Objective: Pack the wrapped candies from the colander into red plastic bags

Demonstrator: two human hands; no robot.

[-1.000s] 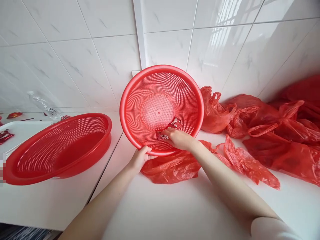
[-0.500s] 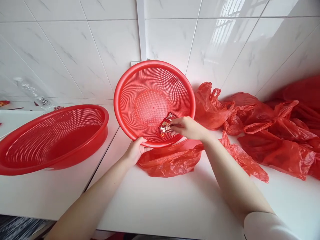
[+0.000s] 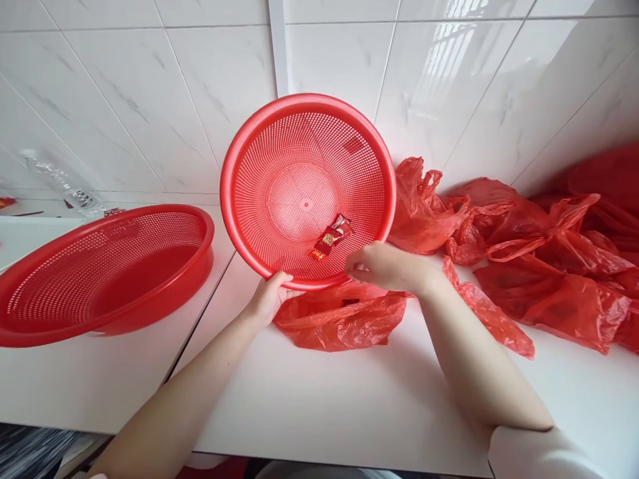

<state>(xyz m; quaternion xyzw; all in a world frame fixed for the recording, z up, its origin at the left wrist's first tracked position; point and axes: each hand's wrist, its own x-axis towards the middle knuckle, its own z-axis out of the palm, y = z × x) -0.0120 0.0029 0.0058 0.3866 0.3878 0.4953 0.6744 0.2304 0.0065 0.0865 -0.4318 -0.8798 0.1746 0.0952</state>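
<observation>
Home kitchen, prob.: glossy white wall tiles [image 3: 150,100], white counter [image 3: 349,399], red plastic strainer baskets [image 3: 107,266].

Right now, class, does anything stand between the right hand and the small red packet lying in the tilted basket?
Nothing visible does. The right hand hovers at the lower rim of the tilted red basket, and the small red packet lies just up and left of its fingertips on bare mesh. The left hand holds the rim further left, clear of that path.

red mesh basket [image 3: 304,166] | tilted up (against wall) | red sachet [image 3: 330,237] lying inside
</observation>
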